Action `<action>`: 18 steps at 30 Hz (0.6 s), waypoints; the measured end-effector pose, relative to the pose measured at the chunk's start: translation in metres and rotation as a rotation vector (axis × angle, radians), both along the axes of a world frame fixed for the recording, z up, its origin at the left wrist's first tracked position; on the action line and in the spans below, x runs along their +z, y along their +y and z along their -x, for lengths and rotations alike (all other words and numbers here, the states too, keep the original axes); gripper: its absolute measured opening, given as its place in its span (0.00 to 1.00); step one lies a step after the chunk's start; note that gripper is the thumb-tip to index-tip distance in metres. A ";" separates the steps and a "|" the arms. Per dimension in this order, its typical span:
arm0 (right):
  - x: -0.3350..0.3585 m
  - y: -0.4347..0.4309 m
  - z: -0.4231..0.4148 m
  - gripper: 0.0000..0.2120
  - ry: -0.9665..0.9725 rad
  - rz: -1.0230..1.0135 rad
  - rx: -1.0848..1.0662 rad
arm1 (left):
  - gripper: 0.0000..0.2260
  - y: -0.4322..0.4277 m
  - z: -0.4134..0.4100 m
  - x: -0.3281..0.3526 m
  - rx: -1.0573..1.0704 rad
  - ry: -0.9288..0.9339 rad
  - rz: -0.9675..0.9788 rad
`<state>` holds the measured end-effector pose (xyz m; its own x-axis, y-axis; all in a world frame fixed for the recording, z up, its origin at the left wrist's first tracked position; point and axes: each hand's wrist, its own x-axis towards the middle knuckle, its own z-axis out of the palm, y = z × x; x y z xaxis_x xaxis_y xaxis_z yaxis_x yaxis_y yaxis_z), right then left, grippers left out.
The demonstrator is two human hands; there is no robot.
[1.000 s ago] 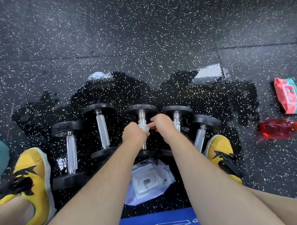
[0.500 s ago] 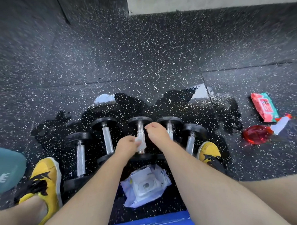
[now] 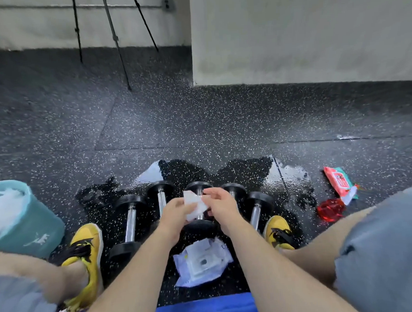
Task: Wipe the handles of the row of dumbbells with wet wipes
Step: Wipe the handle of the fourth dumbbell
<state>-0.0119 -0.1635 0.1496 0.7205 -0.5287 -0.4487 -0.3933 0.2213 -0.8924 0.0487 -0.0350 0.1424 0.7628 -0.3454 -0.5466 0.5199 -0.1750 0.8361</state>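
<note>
A row of several black dumbbells with chrome handles lies on the wet floor between my feet; the leftmost dumbbell (image 3: pixel 130 224) is in full view. Both hands hover over the middle dumbbell (image 3: pixel 198 187), whose handle is mostly hidden behind them. My left hand (image 3: pixel 173 215) and my right hand (image 3: pixel 220 206) hold a white wet wipe (image 3: pixel 194 203) between them, pinching it at either side. A white pack of wet wipes (image 3: pixel 202 262) lies on the floor just in front of the row.
A teal bin (image 3: pixel 26 222) with white waste in it stands at the left. A red-green wipes pack (image 3: pixel 339 182) and a red spray bottle (image 3: pixel 331 209) lie at the right. My yellow shoes (image 3: pixel 86 253) flank the row. Tripod legs (image 3: pixel 117 41) and a wall stand behind.
My head has tilted up, so the wall came into view. Both hands have lifted off the middle dumbbell's handle with the wipe, now spread between them.
</note>
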 end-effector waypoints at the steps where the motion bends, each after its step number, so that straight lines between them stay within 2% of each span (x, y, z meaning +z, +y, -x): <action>1: 0.006 0.004 0.005 0.10 -0.018 0.008 -0.011 | 0.08 0.003 0.005 0.005 0.058 -0.002 -0.001; 3: 0.019 0.013 0.014 0.12 -0.071 -0.034 -0.024 | 0.07 0.011 0.013 0.017 0.111 -0.010 0.019; 7: 0.043 0.024 0.029 0.14 -0.106 -0.305 -0.115 | 0.08 0.019 0.026 0.038 0.063 -0.032 0.098; 9: 0.055 0.028 0.041 0.11 -0.089 -0.435 -0.077 | 0.08 0.020 0.029 0.048 0.009 -0.030 0.158; 10: 0.058 0.029 0.046 0.11 -0.066 -0.438 -0.026 | 0.08 0.021 0.030 0.053 -0.022 -0.039 0.163; 13: 0.060 0.030 0.054 0.14 -0.022 -0.244 0.041 | 0.08 0.024 0.028 0.062 -0.036 -0.053 0.151; 16: 0.058 0.026 0.053 0.10 -0.065 -0.023 -0.010 | 0.05 0.025 0.026 0.059 0.001 -0.025 0.113; 18: 0.057 0.018 0.048 0.10 -0.086 0.033 -0.025 | 0.03 0.021 0.027 0.053 0.010 -0.014 0.099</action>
<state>-0.0602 -0.1456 0.2062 0.7422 -0.5602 -0.3678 -0.3094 0.2004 -0.9296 0.0215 -0.0138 0.1957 0.7738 -0.3894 -0.4995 0.5093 -0.0864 0.8563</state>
